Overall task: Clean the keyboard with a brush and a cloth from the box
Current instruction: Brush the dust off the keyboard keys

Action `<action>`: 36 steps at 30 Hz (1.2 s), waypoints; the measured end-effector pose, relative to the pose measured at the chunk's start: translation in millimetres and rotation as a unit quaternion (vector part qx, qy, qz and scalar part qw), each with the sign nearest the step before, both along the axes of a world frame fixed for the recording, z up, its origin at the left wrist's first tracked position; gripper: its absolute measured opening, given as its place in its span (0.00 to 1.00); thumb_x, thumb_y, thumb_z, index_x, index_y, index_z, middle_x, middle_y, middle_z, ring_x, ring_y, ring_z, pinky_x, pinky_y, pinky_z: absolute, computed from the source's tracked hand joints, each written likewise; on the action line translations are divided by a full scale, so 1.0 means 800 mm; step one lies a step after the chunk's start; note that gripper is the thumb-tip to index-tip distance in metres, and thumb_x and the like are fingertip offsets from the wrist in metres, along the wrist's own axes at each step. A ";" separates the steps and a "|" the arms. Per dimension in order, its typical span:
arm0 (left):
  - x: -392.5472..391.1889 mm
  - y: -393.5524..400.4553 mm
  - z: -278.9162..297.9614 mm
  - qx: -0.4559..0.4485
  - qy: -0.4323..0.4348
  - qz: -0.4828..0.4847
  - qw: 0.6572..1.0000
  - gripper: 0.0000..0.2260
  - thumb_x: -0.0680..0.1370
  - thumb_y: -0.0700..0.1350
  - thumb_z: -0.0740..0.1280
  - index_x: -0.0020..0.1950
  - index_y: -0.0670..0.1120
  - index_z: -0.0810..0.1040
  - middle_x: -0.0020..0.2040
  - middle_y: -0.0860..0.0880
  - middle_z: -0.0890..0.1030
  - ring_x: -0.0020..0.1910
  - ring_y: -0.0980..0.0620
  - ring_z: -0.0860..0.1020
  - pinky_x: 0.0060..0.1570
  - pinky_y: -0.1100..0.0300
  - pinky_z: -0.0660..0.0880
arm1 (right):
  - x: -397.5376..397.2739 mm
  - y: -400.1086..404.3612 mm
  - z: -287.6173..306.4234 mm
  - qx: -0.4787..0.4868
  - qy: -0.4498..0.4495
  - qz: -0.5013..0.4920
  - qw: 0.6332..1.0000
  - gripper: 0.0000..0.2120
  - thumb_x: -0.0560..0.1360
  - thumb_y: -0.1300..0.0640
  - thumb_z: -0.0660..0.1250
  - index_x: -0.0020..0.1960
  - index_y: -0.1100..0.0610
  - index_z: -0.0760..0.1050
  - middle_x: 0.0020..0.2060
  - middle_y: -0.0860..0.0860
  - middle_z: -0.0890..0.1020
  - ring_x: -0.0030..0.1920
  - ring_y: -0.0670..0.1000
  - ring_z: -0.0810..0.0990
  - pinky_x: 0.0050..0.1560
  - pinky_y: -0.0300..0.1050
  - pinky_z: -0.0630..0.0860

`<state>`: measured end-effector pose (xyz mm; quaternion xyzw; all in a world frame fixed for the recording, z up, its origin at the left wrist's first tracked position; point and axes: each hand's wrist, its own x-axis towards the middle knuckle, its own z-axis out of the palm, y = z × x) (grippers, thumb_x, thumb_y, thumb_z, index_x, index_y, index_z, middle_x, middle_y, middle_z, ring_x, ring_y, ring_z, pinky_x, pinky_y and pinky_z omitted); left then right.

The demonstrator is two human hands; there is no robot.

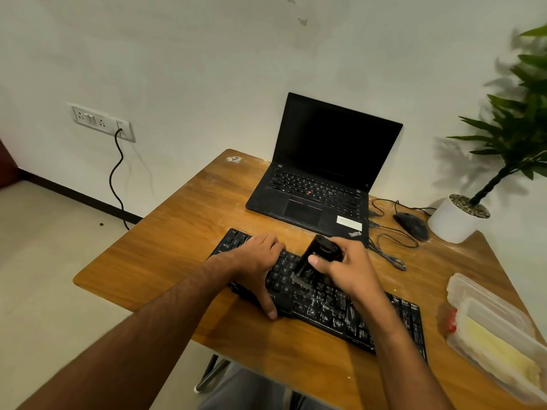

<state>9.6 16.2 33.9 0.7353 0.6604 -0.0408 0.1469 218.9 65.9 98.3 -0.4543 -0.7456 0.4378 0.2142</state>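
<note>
Brushing stage under way, judged from scene. Keyboard lies near front edge of worktop, slanting toward right edge; white dust shows on middle and right keys, so much left. Right hand grips black brush, fingers curled round body, bristles down on middle keys. Left hand presses keyboard's left part, fingers spread flat, thumb over front rim. Cloth stage not begun: yellow cloth sits in open box at right edge.
</note>
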 end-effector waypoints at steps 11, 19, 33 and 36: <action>0.000 0.000 0.002 0.000 -0.005 0.000 1.000 0.65 0.55 0.74 0.79 0.81 0.45 0.56 0.72 0.49 0.63 0.70 0.49 0.62 0.77 0.49 0.61 | -0.003 0.002 0.006 -0.021 -0.018 0.009 1.000 0.09 0.70 0.59 0.78 0.48 0.54 0.81 0.43 0.52 0.86 0.47 0.52 0.84 0.50 0.55 0.82; 0.002 0.000 0.003 0.004 -0.006 -0.001 1.000 0.64 0.56 0.73 0.80 0.81 0.45 0.56 0.71 0.49 0.64 0.69 0.49 0.62 0.77 0.51 0.61 | 0.003 -0.009 0.000 -0.047 -0.073 0.061 0.994 0.09 0.71 0.60 0.77 0.49 0.54 0.81 0.44 0.50 0.85 0.48 0.49 0.84 0.49 0.47 0.80; 0.000 0.001 -0.001 0.001 -0.005 -0.005 1.000 0.65 0.55 0.74 0.79 0.81 0.46 0.56 0.72 0.49 0.63 0.70 0.49 0.62 0.77 0.49 0.60 | 0.014 -0.005 0.013 -0.085 -0.038 0.035 0.995 0.10 0.71 0.64 0.76 0.51 0.56 0.81 0.45 0.52 0.85 0.47 0.49 0.84 0.44 0.44 0.82; 0.000 0.001 -0.002 0.009 -0.004 -0.005 1.000 0.64 0.55 0.75 0.79 0.80 0.46 0.57 0.71 0.49 0.64 0.69 0.49 0.63 0.77 0.49 0.61 | 0.002 -0.003 0.007 -0.054 0.007 -0.022 0.998 0.07 0.71 0.63 0.76 0.46 0.55 0.80 0.43 0.53 0.85 0.47 0.52 0.84 0.51 0.53 0.82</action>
